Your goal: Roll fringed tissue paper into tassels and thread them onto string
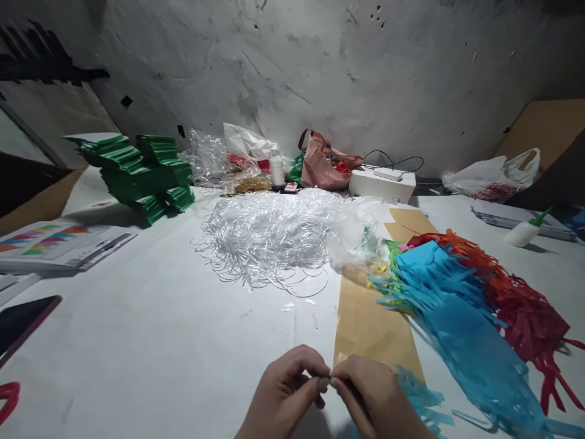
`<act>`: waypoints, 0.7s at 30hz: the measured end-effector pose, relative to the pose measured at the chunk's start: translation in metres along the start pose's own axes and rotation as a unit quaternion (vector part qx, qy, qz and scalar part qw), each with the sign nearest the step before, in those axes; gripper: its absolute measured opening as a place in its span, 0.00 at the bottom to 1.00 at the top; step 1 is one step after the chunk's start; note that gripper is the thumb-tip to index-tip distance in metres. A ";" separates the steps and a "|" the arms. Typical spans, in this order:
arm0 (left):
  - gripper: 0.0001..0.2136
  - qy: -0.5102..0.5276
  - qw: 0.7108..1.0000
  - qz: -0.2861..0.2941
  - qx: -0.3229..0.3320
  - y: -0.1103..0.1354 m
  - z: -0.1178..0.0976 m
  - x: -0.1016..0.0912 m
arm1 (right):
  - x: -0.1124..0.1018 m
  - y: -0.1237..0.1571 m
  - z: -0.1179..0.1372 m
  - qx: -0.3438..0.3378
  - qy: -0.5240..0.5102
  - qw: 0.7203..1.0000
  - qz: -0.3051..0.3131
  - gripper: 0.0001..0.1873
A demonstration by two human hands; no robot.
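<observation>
My left hand (pixel 292 390) and my right hand (pixel 372 390) meet fingertip to fingertip at the front of the table. Both are closed in a pinch on a tiny dark bit between them, too small to make out. From behind my right hand spreads blue fringed tissue paper (pixel 423 399), which seems held in that hand; my fingers cover most of it. Just right of it lies a larger heap of blue tissue fringe (pixel 466 323), next to orange and dark red fringe (pixel 525 305). Under the hands' far side runs a strip of brown paper (pixel 375 323).
A big tangle of white shiny string (pixel 269 235) fills the table's middle. Green paper stacks (pixel 141 177) stand at left, near printed sheets (pixel 64 244). A glue bottle (pixel 523 231) lies at right. Bags, a white bottle (pixel 276 169) and a white box (pixel 388 186) line the wall.
</observation>
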State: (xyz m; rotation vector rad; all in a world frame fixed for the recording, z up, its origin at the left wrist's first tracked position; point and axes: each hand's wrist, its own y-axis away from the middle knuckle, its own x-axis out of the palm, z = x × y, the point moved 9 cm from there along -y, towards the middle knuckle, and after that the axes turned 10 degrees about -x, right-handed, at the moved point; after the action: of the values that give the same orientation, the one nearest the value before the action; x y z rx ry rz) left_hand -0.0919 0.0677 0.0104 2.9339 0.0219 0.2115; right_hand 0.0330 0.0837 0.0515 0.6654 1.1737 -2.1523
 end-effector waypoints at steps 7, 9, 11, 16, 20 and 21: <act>0.07 -0.002 1.000 -0.009 -0.004 0.001 0.002 -0.001 | 0.001 0.002 -0.014 0.088 -0.077 0.993 0.001 0.10; 0.06 -0.010 1.000 0.000 0.006 0.002 0.002 0.000 | 0.005 0.003 -0.015 0.090 -0.089 0.992 0.004 0.10; 0.05 -0.029 0.999 0.010 0.022 0.004 0.001 0.002 | 0.009 0.005 -0.017 0.101 -0.093 0.990 0.002 0.09; 0.04 -0.068 0.997 0.024 0.038 0.005 -0.003 0.004 | 0.012 0.011 -0.020 0.112 -0.082 0.990 0.004 0.07; 0.04 -0.064 0.997 0.026 0.032 0.004 -0.002 0.004 | 0.015 0.011 -0.023 0.132 -0.105 0.985 0.036 0.05; 0.05 -0.056 0.998 0.028 0.028 0.003 0.000 0.004 | 0.014 0.011 -0.024 0.133 -0.108 0.985 0.031 0.06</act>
State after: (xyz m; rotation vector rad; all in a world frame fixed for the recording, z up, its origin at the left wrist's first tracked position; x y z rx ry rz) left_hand -0.0882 0.0651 0.0115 2.9988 -0.0710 0.0546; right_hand 0.0342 0.0961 0.0249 0.5544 0.7503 -2.2824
